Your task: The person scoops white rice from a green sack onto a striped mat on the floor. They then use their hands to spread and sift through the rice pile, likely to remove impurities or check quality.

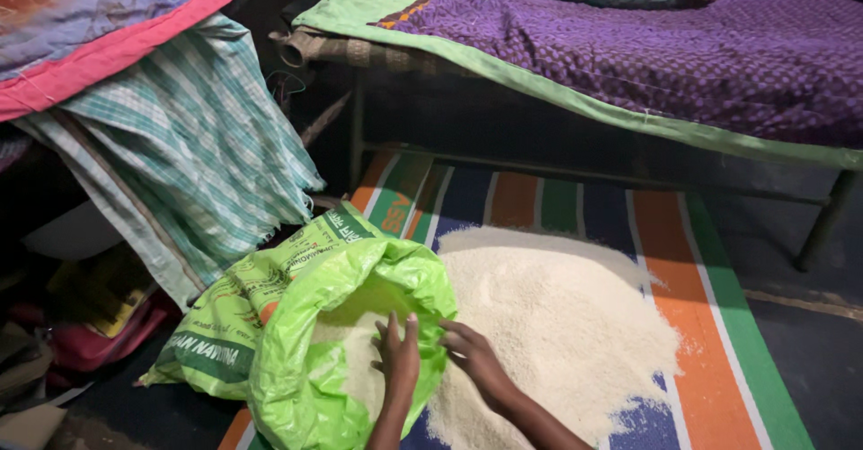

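left hand [398,357], fingers spread and gripping nothing, rests at the mouth of the bright green crinkled plastic sack [297,360]; right hand [476,360], also spread flat, lies just beside the sack on the loose white rice heap [557,324]. the sack looks thin, soft and slippery, best gripped at its rolled rim.

Dim room, uneven light. From my feed the brightest patch is the rice heap [557,324], lit from above and a little to the right; its top nearly washes out, grain detail lost there. The green sack [342,324] shows soft sheen along its folds, no hard glare. Deep shadow under the bed [629,54] and down the left edge, where things go to near black and I cannot tell them apart. Both hands, left [398,356] and right [476,360], read dark against the rice, edges slightly soft. Striped mat [719,324] colours hold well. Noise in the dark areas. Slight wide-angle bending toward the corners.
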